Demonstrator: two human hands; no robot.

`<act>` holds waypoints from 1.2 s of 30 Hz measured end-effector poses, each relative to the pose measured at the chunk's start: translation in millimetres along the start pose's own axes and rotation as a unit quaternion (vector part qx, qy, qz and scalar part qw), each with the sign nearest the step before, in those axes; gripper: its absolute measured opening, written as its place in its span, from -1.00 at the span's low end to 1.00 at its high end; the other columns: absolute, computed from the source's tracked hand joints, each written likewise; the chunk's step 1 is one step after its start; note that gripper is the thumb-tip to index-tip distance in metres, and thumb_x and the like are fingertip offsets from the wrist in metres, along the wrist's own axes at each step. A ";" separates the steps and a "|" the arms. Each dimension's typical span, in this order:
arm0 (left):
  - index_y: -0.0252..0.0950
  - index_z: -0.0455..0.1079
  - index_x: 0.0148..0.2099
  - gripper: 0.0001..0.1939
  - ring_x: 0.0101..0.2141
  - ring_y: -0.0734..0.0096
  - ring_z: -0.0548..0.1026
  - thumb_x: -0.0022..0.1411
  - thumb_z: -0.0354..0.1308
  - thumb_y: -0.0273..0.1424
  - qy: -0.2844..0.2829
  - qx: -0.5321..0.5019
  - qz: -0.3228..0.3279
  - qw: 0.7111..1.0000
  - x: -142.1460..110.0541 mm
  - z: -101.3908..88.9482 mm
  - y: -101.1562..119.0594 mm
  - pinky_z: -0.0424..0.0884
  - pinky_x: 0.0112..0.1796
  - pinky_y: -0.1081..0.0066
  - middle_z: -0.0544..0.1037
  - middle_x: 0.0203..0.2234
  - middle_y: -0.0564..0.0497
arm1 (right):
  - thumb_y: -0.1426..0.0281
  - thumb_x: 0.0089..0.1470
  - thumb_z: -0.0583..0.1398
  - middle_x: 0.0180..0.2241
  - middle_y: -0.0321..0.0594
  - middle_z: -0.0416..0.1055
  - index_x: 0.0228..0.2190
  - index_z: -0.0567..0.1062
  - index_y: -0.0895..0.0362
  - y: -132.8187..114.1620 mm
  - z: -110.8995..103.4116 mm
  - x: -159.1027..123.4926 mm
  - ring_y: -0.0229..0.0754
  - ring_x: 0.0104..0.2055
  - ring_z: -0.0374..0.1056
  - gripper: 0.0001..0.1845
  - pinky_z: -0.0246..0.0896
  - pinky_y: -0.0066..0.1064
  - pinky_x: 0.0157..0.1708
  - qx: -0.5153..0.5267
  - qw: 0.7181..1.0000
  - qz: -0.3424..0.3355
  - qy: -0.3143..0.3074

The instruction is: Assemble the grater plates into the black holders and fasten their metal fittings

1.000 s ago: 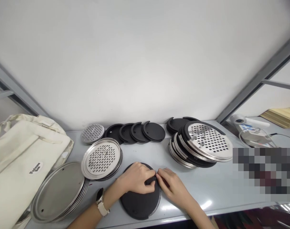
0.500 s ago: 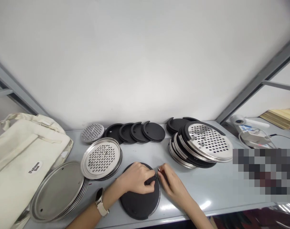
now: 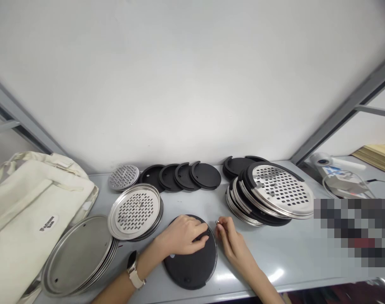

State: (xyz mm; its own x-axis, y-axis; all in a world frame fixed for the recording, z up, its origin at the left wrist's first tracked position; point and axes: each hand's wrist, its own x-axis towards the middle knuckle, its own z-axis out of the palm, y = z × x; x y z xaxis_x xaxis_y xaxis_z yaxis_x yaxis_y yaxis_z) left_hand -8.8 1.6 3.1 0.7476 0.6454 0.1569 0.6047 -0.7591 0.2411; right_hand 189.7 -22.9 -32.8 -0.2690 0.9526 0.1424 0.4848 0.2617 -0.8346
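Observation:
A black round disc with a thin metal edge on its right side lies at the front of the table. Over its upper part rests my left hand, fingers bent and thumb curled; whatever sits beneath the palm is hidden. My right hand is just right of the disc, thumb and forefinger pinching a small shiny piece too tiny to name. Left of the disc is a stack topped by a perforated metal plate. Plain metal plates are stacked nearer the front left.
Black rimmed discs overlap along the wall. To the right leans a pile of grater-like plates with black rims. A small grater disc stands at the back left. A cream bag fills the left side; a white device is far right.
The black disc has shifted slightly right and turned a little under my left hand. My right hand has drawn a little away from its edge with the small shiny piece. The view moved slightly.

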 end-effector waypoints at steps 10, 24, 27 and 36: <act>-0.26 0.26 -0.25 -0.80 -0.33 0.35 0.40 0.35 -0.06 -0.26 0.038 0.021 -0.067 0.997 4.3 -4.5 -13.0 0.26 -0.31 0.39 0.39 -0.40 0.03 | 0.25 0.28 -0.11 -0.53 -0.40 0.21 -0.31 0.24 0.06 -14.2 -6.1 24.6 -0.31 -0.54 0.15 -0.78 0.11 -0.51 -0.45 -0.030 0.999 0.003 -0.029; -0.26 0.28 -0.23 -0.83 -0.28 0.37 0.38 0.34 -0.04 -0.28 0.025 -0.029 -0.060 0.997 0.1 -5.2 -17.9 0.30 -0.20 0.37 0.38 -0.36 0.03 | 0.25 0.27 -0.07 -0.65 -0.46 0.16 -0.37 0.23 0.06 -14.2 3.8 47.6 -0.30 -0.61 0.13 -0.78 0.00 -0.51 -0.55 -0.038 0.998 0.005 -0.047; -0.26 0.29 -0.22 -0.84 -0.29 0.36 0.38 0.33 -0.04 -0.30 0.038 -0.027 -0.060 0.997 -0.4 -2.9 -17.6 0.30 -0.21 0.37 0.38 -0.36 0.02 | 0.26 0.27 -0.07 -0.63 -0.45 0.20 -0.34 0.24 0.06 -15.0 2.6 46.3 -0.30 -0.59 0.16 -0.80 0.04 -0.50 -0.53 -0.031 0.998 0.000 -0.054; -0.26 0.30 -0.22 -0.86 -0.30 0.35 0.38 0.32 -0.03 -0.32 0.053 -0.026 -0.062 0.996 -1.0 -1.8 -16.4 0.31 -0.23 0.35 0.38 -0.37 0.01 | 0.21 0.24 -0.02 -0.59 -0.40 0.24 -0.41 0.30 0.08 -14.5 -1.1 48.5 -0.29 -0.55 0.18 -0.73 0.08 -0.51 -0.52 -0.041 0.998 0.005 -0.056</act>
State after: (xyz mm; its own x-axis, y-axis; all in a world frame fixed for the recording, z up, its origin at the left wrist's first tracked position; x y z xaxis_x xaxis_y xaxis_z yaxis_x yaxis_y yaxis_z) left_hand -20.0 13.5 0.7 0.6332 0.7413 0.2226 0.6738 -0.6694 0.3129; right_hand 170.5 19.6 -13.2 -0.3532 0.9329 0.0708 0.5530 0.2692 -0.7885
